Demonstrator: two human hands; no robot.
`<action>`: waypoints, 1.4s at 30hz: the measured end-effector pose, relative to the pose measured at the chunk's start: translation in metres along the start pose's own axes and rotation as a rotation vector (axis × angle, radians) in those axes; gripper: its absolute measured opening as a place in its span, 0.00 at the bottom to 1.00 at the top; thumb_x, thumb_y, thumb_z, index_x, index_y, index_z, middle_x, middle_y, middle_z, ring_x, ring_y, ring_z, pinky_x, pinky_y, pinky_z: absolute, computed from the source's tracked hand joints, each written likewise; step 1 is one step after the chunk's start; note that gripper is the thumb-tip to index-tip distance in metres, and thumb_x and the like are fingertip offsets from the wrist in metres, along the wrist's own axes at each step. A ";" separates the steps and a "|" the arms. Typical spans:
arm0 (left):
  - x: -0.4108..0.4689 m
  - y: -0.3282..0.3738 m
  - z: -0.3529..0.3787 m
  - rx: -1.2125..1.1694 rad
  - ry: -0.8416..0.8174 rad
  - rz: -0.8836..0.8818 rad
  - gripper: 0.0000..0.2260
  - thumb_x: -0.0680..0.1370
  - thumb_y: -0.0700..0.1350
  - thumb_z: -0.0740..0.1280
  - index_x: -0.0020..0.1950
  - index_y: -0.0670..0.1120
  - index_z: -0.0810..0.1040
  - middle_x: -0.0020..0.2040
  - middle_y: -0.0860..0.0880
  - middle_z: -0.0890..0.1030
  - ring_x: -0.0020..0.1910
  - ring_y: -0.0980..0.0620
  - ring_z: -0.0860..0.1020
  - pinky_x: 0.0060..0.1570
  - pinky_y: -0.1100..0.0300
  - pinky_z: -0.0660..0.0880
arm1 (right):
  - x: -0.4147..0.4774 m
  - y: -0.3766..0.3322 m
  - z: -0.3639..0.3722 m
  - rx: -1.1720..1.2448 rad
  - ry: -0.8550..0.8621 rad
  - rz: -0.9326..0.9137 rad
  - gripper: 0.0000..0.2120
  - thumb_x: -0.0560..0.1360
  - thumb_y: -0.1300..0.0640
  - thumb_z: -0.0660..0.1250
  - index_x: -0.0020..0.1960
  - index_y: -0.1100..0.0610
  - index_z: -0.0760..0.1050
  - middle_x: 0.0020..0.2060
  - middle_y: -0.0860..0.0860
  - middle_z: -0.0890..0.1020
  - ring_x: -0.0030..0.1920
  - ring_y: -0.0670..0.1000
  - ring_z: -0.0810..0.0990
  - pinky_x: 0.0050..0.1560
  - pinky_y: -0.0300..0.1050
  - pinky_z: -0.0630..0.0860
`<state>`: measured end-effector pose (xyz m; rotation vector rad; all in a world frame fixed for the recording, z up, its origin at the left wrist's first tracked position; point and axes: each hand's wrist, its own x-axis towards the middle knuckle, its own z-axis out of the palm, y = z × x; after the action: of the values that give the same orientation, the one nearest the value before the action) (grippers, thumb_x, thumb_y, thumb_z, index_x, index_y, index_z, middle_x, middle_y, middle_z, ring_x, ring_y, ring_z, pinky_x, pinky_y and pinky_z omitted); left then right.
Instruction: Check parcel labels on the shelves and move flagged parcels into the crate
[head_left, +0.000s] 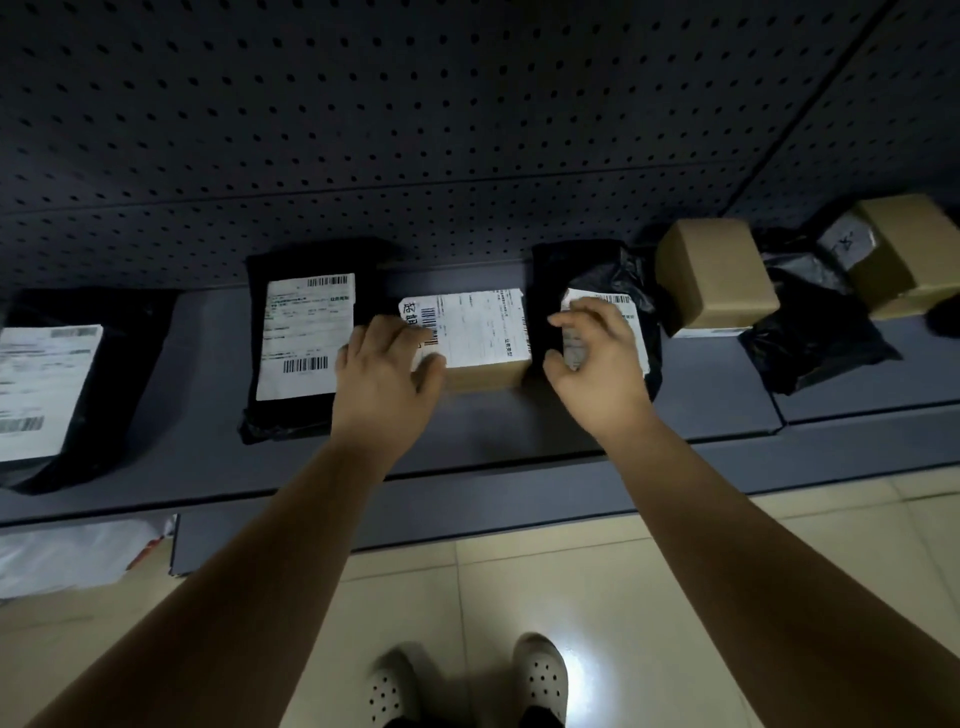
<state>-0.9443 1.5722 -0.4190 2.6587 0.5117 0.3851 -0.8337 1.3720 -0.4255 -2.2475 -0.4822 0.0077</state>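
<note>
A small cardboard box (480, 338) with a white label on top stands on the dark shelf (519, 431) in the middle of the view. My left hand (384, 374) grips its left end, fingers over the label and thumb on the front face. My right hand (597, 364) hovers just right of the box with loosely curled fingers that hold nothing, the thumb close to the box's right edge. It partly hides the label of a black bag parcel (582, 270) lying behind it. No crate is in view.
Two more labelled black bags lie left of the box, one beside it (306, 332) and one at the far left (47, 384). Two plain cardboard boxes (714, 275) (904, 249) and a black bag (810, 332) sit at the right. Pegboard backs the shelf; a white bag (62, 556) lies lower.
</note>
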 end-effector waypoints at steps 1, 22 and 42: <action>0.005 0.000 0.000 -0.032 -0.038 -0.032 0.19 0.77 0.52 0.62 0.64 0.45 0.77 0.63 0.43 0.74 0.62 0.40 0.70 0.60 0.43 0.69 | -0.004 -0.001 0.000 -0.001 0.064 -0.006 0.12 0.69 0.58 0.69 0.52 0.59 0.81 0.55 0.52 0.75 0.57 0.56 0.77 0.63 0.48 0.73; -0.017 0.020 0.012 -0.483 -0.179 -0.471 0.14 0.83 0.48 0.59 0.61 0.44 0.79 0.55 0.47 0.80 0.53 0.50 0.75 0.53 0.62 0.68 | -0.013 -0.011 0.019 0.444 -0.299 0.492 0.11 0.80 0.52 0.66 0.61 0.52 0.78 0.50 0.48 0.82 0.49 0.51 0.83 0.53 0.47 0.82; -0.087 0.051 -0.053 -0.898 -0.043 -0.464 0.12 0.78 0.40 0.69 0.61 0.48 0.77 0.55 0.53 0.84 0.57 0.59 0.80 0.53 0.67 0.75 | -0.053 -0.034 -0.035 0.887 -0.516 0.372 0.28 0.67 0.66 0.76 0.64 0.57 0.72 0.56 0.48 0.81 0.59 0.49 0.81 0.65 0.50 0.74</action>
<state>-1.0250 1.5113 -0.3667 1.6277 0.7088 0.3099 -0.8891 1.3487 -0.3856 -1.4001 -0.2353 0.8421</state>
